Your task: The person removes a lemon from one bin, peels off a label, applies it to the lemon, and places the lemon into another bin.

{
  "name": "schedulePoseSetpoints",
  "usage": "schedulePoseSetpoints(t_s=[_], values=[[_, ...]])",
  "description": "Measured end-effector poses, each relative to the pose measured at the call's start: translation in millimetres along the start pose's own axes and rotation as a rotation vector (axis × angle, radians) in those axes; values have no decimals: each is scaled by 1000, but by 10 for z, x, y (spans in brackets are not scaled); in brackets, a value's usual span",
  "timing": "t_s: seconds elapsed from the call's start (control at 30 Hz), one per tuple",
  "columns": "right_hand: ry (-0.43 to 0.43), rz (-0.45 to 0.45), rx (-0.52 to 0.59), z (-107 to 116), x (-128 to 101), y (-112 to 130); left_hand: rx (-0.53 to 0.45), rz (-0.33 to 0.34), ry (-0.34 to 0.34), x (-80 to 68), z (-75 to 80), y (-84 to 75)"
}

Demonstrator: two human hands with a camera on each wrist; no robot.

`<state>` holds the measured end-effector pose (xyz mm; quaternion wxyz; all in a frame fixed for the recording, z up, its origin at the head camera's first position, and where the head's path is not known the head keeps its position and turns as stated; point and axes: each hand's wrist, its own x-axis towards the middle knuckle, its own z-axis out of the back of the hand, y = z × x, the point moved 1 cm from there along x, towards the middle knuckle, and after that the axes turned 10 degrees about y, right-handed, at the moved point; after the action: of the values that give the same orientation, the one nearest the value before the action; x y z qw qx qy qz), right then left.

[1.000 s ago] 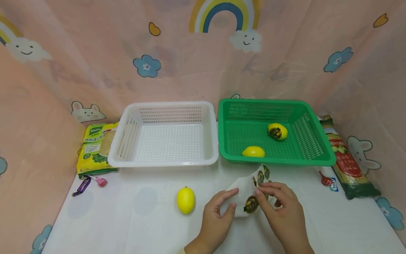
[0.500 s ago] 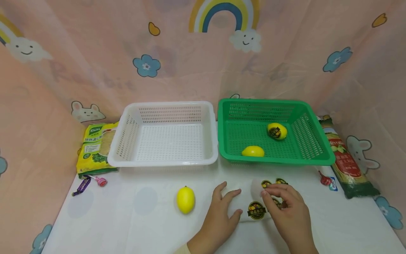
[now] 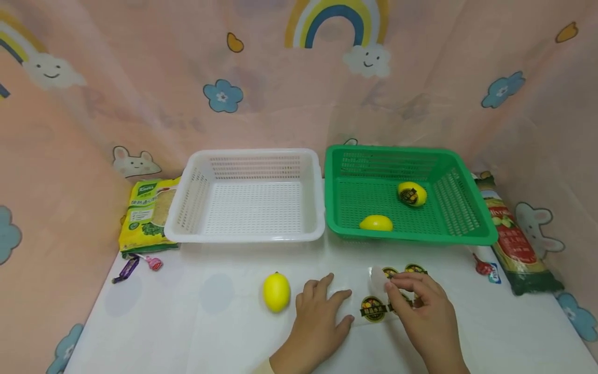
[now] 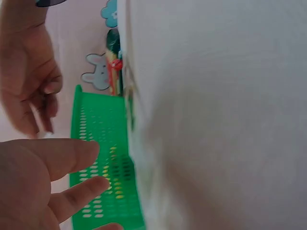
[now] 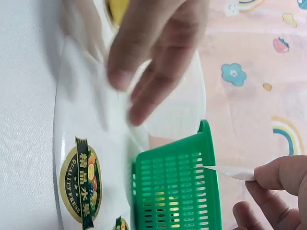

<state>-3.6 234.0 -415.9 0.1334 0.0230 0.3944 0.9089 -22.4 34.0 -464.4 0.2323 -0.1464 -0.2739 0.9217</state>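
A sheet of fruit stickers (image 3: pixel 372 309), printed with dark-and-gold round labels, lies on the white table. My right hand (image 3: pixel 422 314) pinches a thin sticker (image 3: pixel 377 282) between thumb and index finger, its pale back showing; the right wrist view catches this sticker (image 5: pixel 232 172) nearly edge-on. At the sheet's left side, my left hand (image 3: pixel 317 318) has its fingers spread, low over the table. A yellow lemon (image 3: pixel 276 292) stands left of that hand. In the green basket (image 3: pixel 411 237) are a plain lemon (image 3: pixel 376 223) and a lemon with a dark label (image 3: pixel 412 194).
Beside the green basket stands a white basket (image 3: pixel 245 238). A yellow Knorr bag (image 3: pixel 148 215), a purple-wrapped candy (image 3: pixel 126 269) and a pink lollipop (image 3: pixel 153 263) lie at the left. On the right are a red-and-green bag (image 3: pixel 516 244) and a red lollipop (image 3: pixel 483 266).
The sheet, earlier lifted between both hands, now lies flat on the table. My left hand has let go of it and spread its fingers; my right hand has the sticker off the sheet's surface.
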Motion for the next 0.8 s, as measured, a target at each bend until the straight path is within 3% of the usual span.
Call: schedulePoseSetpoints(t_s=[0.07,0.17,0.3,0.37,0.43,0.53,0.67,0.8], values=[[6,-5,-1,1,0,3,12,4,-53,-62,82,8],[29,-28,14,2,-3,10,27,39,-194,-176,230,68],[57,-44,37,-7,-9,22,-26,146,-369,-327,404,249],[64,-35,41,-22,-10,26,-80,212,-392,-376,453,363],[71,-14,47,-40,-7,37,-131,262,-380,-405,477,473],[93,17,53,-75,-11,49,-191,302,-310,-410,479,613],[120,45,68,-129,-21,93,-250,275,-214,-391,484,727],[122,74,102,-175,-27,169,-335,195,-149,-360,507,734]])
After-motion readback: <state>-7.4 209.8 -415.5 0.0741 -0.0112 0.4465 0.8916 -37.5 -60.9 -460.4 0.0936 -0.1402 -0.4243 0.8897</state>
